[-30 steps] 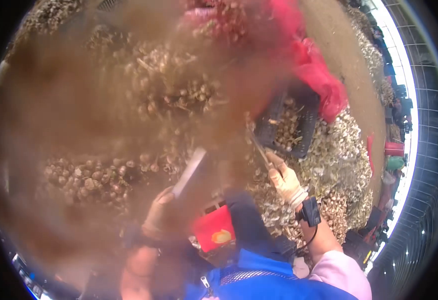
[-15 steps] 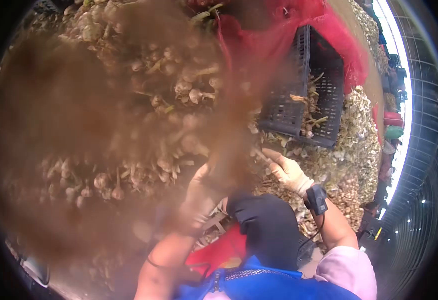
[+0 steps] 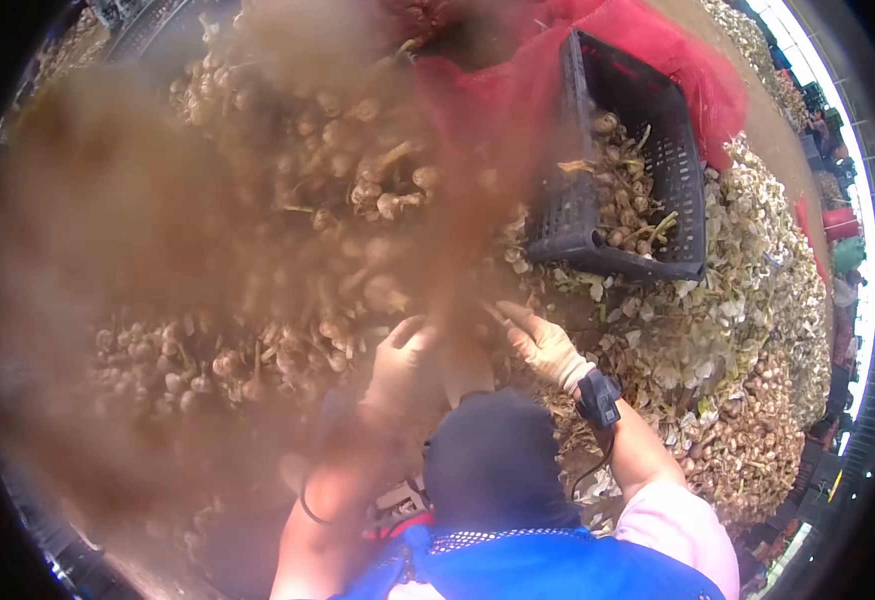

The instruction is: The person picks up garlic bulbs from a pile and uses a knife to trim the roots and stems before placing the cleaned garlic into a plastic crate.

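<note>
Both my hands wear pale gloves and are close together above my knee. My left hand [image 3: 398,368] is closed, its fingers curled beside the garlic pile; a brown smear on the lens hides what it grips. My right hand [image 3: 548,352] is closed too, thumb and finger pinched at a thin pale piece that I cannot make out. Garlic bulbs with stems [image 3: 228,362] are heaped ahead and to the left, partly blurred by the smear. Ahead of my right hand, a black plastic crate [image 3: 568,225] stands tilted, with garlic bulbs [image 3: 623,195] inside.
Red netting [image 3: 693,70] lies behind and around the crate. To the right, garlic skins and trimmings [image 3: 748,260] cover the ground, with another heap of small brownish pieces [image 3: 753,425] nearer me. My dark-clad knee [image 3: 503,455] is below my hands.
The view has shifted, so the crate shows more of its inside and more ground appears at right. Both hands stay close together, the right one still pinching the thin piece.
</note>
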Demonstrator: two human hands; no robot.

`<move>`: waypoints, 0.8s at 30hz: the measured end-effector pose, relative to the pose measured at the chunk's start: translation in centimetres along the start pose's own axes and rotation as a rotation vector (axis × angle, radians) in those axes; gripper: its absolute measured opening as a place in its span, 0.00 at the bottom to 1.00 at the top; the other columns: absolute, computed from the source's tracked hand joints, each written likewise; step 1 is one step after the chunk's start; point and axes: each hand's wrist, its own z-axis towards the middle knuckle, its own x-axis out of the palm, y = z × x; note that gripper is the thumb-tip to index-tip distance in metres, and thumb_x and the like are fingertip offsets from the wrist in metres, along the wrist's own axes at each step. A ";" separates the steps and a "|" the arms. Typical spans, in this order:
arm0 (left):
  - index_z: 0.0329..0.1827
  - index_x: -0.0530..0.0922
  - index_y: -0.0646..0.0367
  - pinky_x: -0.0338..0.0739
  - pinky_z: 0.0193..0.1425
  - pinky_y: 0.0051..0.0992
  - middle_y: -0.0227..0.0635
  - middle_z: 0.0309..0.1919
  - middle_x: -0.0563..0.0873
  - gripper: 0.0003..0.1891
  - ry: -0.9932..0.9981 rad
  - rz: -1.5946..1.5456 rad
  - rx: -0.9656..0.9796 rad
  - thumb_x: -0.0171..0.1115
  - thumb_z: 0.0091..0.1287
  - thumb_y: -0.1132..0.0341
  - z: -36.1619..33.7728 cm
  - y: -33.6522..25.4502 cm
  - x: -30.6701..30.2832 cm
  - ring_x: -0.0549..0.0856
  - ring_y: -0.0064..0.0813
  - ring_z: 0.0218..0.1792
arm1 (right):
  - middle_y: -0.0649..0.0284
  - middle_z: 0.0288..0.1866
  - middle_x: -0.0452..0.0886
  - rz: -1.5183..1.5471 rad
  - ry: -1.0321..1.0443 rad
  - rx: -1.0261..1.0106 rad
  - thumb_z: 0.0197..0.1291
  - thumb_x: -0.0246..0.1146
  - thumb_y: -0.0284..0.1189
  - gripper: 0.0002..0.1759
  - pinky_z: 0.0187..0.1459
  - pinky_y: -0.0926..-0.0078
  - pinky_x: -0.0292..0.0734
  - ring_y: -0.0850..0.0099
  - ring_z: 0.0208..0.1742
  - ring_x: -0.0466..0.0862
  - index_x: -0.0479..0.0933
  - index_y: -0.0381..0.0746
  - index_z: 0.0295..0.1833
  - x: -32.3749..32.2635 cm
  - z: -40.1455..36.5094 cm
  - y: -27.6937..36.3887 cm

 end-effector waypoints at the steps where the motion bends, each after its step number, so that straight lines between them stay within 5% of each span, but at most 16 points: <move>1: 0.64 0.76 0.59 0.78 0.58 0.31 0.45 0.54 0.78 0.27 -0.031 0.147 -0.055 0.67 0.63 0.58 -0.4 -1.7 1.2 0.81 0.40 0.54 | 0.67 0.63 0.79 -0.010 -0.018 -0.010 0.72 0.58 0.32 0.26 0.62 0.79 0.70 0.79 0.58 0.77 0.68 0.43 0.74 -0.6 -0.4 -0.3; 4: 0.69 0.72 0.54 0.78 0.59 0.34 0.46 0.55 0.77 0.36 -0.202 0.971 0.208 0.73 0.55 0.58 1.0 -2.0 2.0 0.81 0.42 0.56 | 0.66 0.63 0.80 -0.012 -0.080 -0.073 0.72 0.58 0.31 0.26 0.61 0.80 0.70 0.78 0.59 0.78 0.68 0.44 0.73 -1.7 -0.5 -1.2; 6: 0.77 0.60 0.47 0.78 0.61 0.38 0.50 0.56 0.76 0.51 -0.243 1.148 0.256 0.76 0.45 0.63 1.8 -2.0 2.5 0.80 0.46 0.57 | 0.64 0.62 0.80 -0.071 -0.062 -0.036 0.71 0.59 0.32 0.26 0.62 0.79 0.71 0.76 0.59 0.78 0.68 0.42 0.73 -1.9 -0.3 -1.9; 8: 0.78 0.57 0.47 0.77 0.61 0.37 0.50 0.56 0.76 0.55 -0.252 1.200 0.427 0.76 0.42 0.66 1.9 -2.1 2.9 0.80 0.46 0.57 | 0.63 0.63 0.80 -0.050 -0.034 -0.015 0.70 0.60 0.33 0.26 0.62 0.78 0.71 0.75 0.60 0.79 0.68 0.42 0.72 -1.2 0.0 -3.2; 13: 0.79 0.55 0.50 0.77 0.53 0.40 0.47 0.51 0.75 0.60 -0.205 1.304 0.771 0.76 0.36 0.65 2.6 0.5 2.3 0.79 0.47 0.49 | 0.52 0.56 0.81 -0.304 0.033 -0.073 0.71 0.53 0.44 0.25 0.57 0.64 0.77 0.52 0.57 0.81 0.70 0.50 0.70 1.0 0.4 -4.7; 24: 0.80 0.52 0.51 0.74 0.50 0.42 0.48 0.49 0.73 0.64 -0.280 1.329 0.923 0.77 0.32 0.63 2.2 4.2 2.1 0.77 0.47 0.46 | 0.53 0.58 0.83 -0.025 -0.104 0.099 0.69 0.57 0.37 0.23 0.61 0.70 0.76 0.59 0.60 0.82 0.73 0.47 0.68 1.3 1.8 -6.5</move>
